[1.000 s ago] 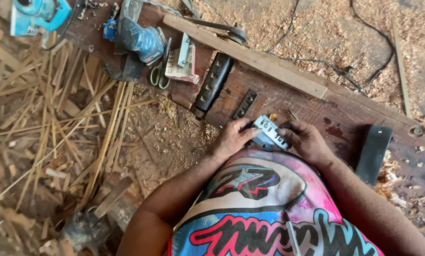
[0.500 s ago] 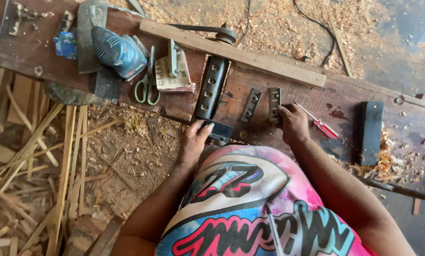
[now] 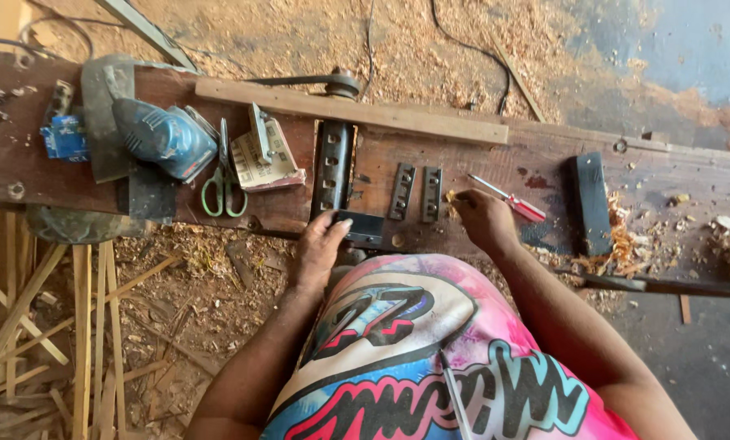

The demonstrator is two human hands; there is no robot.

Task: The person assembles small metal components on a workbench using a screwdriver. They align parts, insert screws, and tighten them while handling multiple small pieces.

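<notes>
Where the dark slotted metal block (image 3: 333,169) stands across the wooden bench (image 3: 536,167), both hands work just to its near side. Left hand (image 3: 319,248): lies flat, fingers loosely spread, fingertips resting on a small dark metal plate (image 3: 363,227) at the bench's near edge, directly below the block; nothing is clasped in its grip. Right hand (image 3: 480,218): further right of the block, curled with fingers drawn together over the bench; whether its grip holds anything cannot be told. Two narrow slotted metal strips (image 3: 416,192) lie side by side between the block and the right hand, close to that hand but apart from it. A red-handled screwdriver (image 3: 511,200) lies just beyond the right hand, farther from the block. A dark flat bar (image 3: 592,202) lies well to the right of the block, beside wood shavings. To the block's left: a folded printed paper (image 3: 260,160), green-handled scissors (image 3: 223,181), then a blue power sander (image 3: 163,137). A long wooden batten (image 3: 357,109) runs along the bench behind the block. Sawdust covers the floor (image 3: 283,41) beyond.
</notes>
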